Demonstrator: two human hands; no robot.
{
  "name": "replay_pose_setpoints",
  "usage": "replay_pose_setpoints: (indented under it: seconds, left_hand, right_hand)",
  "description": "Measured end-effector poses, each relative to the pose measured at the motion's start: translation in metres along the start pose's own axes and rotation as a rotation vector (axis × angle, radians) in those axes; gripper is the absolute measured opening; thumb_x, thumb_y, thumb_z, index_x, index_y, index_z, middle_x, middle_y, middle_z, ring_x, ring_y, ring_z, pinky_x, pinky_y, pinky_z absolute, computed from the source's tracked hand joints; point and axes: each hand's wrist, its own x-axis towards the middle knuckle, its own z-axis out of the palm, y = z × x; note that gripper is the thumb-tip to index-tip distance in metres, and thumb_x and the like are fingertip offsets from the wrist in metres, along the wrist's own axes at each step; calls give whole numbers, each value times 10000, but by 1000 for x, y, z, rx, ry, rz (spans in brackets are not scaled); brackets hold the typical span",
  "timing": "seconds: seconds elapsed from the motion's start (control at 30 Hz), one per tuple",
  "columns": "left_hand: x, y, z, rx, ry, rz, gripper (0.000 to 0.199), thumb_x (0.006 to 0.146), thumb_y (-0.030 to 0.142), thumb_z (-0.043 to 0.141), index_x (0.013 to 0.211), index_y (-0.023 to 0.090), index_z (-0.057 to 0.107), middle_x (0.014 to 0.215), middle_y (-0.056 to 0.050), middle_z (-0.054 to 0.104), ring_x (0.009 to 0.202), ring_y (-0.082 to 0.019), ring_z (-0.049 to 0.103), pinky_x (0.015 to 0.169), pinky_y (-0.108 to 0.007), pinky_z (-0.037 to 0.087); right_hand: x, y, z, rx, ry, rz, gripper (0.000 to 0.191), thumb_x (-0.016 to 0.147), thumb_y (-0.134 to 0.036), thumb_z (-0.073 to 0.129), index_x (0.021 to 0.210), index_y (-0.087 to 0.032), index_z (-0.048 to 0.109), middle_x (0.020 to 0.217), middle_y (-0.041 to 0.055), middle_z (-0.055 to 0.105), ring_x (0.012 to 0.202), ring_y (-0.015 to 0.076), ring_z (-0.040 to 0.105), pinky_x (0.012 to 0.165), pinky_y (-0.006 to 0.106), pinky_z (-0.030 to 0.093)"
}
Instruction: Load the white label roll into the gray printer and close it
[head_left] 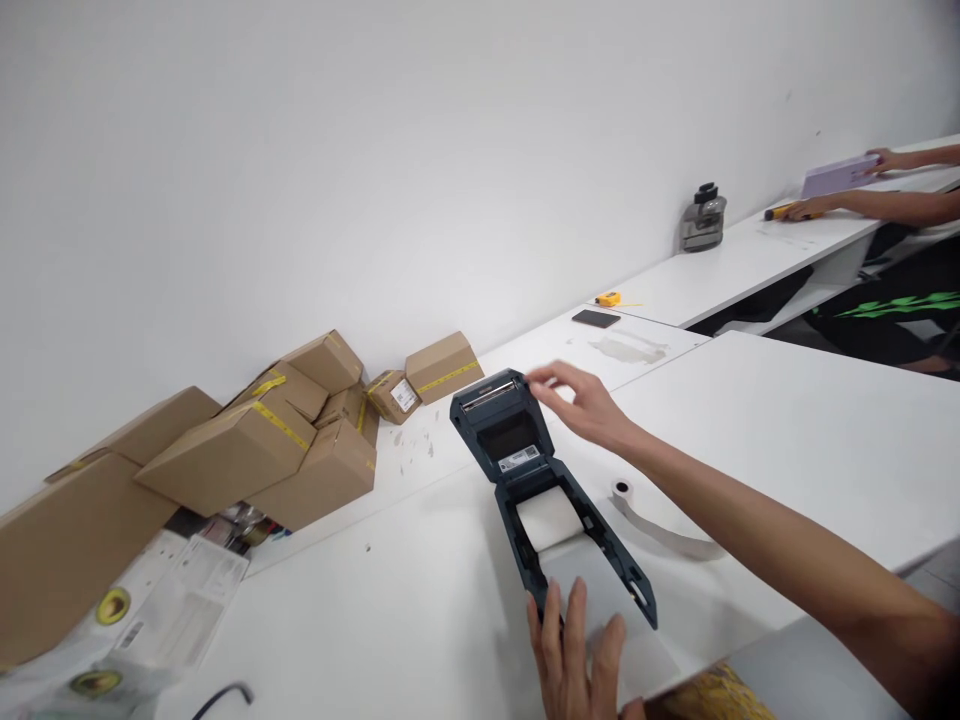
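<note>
While my left hand (pixel 566 650) lies spread on the paper (pixel 585 565), the roll (pixel 551 518) is in but the lid (pixel 499 410) isn't down. The long printer (pixel 592 530) lies on the table (pixel 337 620) at my 12 o'clock, stretching from 5 to 11. Farther off, my right hand (pixel 577 405) touches the lid; I can't tell if it grips.

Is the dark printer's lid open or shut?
Open: the lid is tilted back from the base, exposing the white roll; the right hand touches its corner.
</note>
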Motion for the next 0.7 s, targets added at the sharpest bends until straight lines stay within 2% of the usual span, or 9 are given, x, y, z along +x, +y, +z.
replay_pose_setpoints:
  seconds: [0.03,0.07,0.13,0.23,0.33,0.4,0.5,0.6,0.7]
  left_hand:
    - [7,5,6,4,144,38,371,964,389,399,1073,320,747,1296,-106,696,1334,-353,529,1151,-645,317]
    - [14,9,10,-3,263,58,381,975,316,375,940,302,754,1159,-93,748,1227,-310,608,1127,-617,360]
    - [25,15,14,-12,392,74,392,959,161,377,772,262,706,852,-44,750,948,-215,682,1074,-542,432]
    - [26,19,12,31,384,87,308,916,72,469,757,239,673,631,11,645,672,-144,627,972,-430,503]
    - [15,20,9,82,369,101,242,905,83,529,800,238,682,650,4,649,627,-137,618,882,-367,531]
    - [7,20,10,103,367,96,248,911,82,520,825,239,692,670,-4,666,639,-142,627,874,-364,529]
    - [-1,21,12,131,333,73,265,912,75,514,855,247,708,684,-7,682,662,-150,633,912,-384,507]
    - [-7,24,12,181,290,34,231,904,108,562,863,265,726,701,-13,681,694,-165,632,933,-402,480]
    - [-13,30,12,232,314,-13,199,891,134,607,836,275,737,688,-15,648,698,-171,612,929,-414,461]
  right_hand:
    - [11,-1,4,-35,61,-34,388,975,-502,489,1218,-246,650,1212,75,698,1145,250,617,992,443,484]
    - [23,-2,11,-66,63,-61,420,986,-495,468,1298,-249,603,1304,91,654,1220,258,574,1040,466,452]
    - [41,0,25,-109,-30,-85,446,1015,-475,398,1348,-235,572,1383,108,607,1280,262,532,1081,483,419]
    - [55,3,41,-129,-141,-95,460,1042,-444,307,1176,-223,687,1227,103,689,1166,263,601,1027,485,461]
    - [47,-2,41,-124,-145,-113,467,1042,-421,312,1033,-221,733,1072,103,719,1052,267,629,961,488,490]
    - [27,-10,32,-95,-134,-153,389,1031,-394,374,1036,-233,729,1077,94,721,1054,262,621,962,476,488]
    - [-21,-24,14,16,-142,-239,242,999,-322,496,1133,-270,691,1127,69,707,1105,239,607,975,432,497]
    - [-81,-31,2,22,-202,-222,363,973,-268,547,1335,-293,566,1333,85,611,1259,247,532,1052,445,457]
    - [-139,-29,-2,-41,-219,-171,460,941,-249,578,1392,-291,502,1456,99,509,1377,280,430,1110,480,406]
